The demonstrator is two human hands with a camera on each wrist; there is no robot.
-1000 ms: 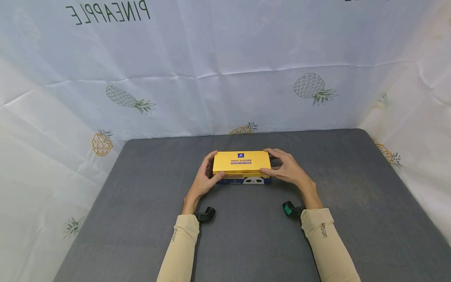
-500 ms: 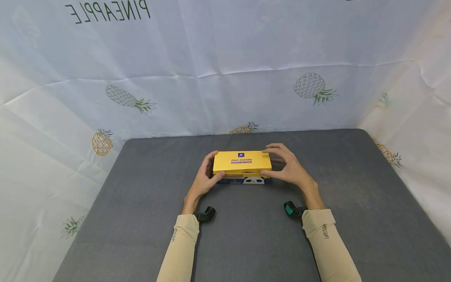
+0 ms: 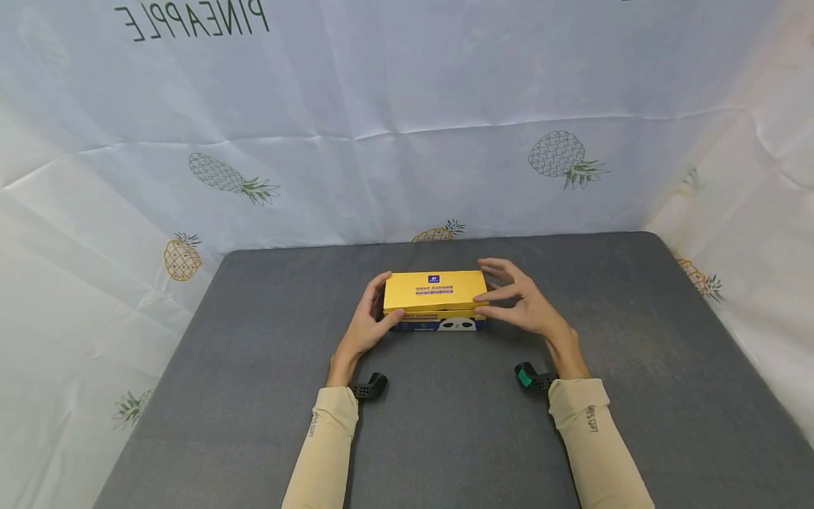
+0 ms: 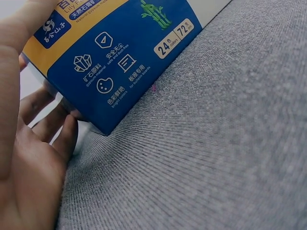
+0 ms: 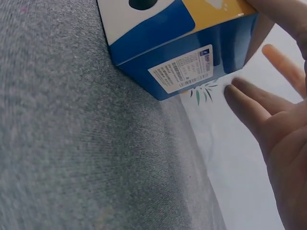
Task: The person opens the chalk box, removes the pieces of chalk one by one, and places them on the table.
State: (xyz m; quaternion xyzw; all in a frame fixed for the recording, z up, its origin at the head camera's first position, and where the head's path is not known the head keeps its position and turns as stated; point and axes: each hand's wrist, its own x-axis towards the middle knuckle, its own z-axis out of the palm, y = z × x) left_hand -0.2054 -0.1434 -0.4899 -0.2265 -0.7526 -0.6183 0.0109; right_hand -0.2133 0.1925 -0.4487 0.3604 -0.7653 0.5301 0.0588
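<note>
A yellow and blue chalk box with a panda on its front lies on the grey table. Its yellow lid lifts slightly along the front edge. My left hand grips the left end, thumb at the front corner and fingers behind. In the left wrist view, printing on the box reads 24 colors, 72 pcs. At the other end, my right hand has its thumb and a finger at the lid's front right corner. In the right wrist view, other fingers stand off the box end, which bears a white label.
The grey cloth-covered table reaches back to a white curtain printed with pineapples. That curtain also hangs along both sides. A black wrist device sits at the left wrist, another at the right.
The right hand's fingers have come off the lid's back right corner, and one finger has moved to the front corner near the thumb. The left hand and box have stayed put.
</note>
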